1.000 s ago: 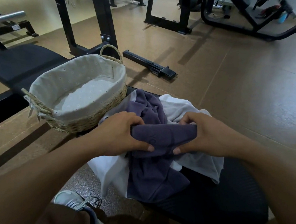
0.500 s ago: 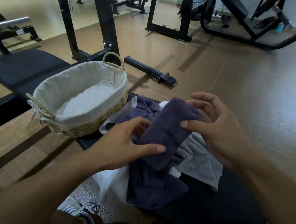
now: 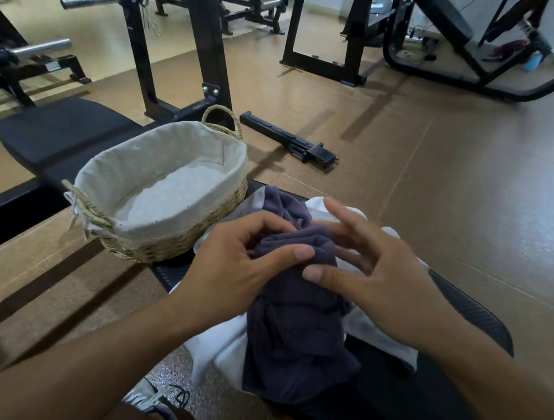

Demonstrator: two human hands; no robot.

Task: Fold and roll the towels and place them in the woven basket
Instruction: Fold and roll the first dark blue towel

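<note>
Purple towel (image 3: 293,331) bunched on the black bench (image 3: 437,397) over a white towel (image 3: 219,351); left hand (image 3: 231,273) pinches its fold, right hand (image 3: 374,275) spread wide, thumb touching. Woven basket (image 3: 169,246) just beside; no readable writing.

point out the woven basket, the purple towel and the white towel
woven straw basket with cloth liner (image 3: 175,250), head view, on its woven outer wall
dark purple towel (image 3: 292,341), head view, on the loose lower part
white towel (image 3: 223,351), head view, on the left flap under the purple one
</note>
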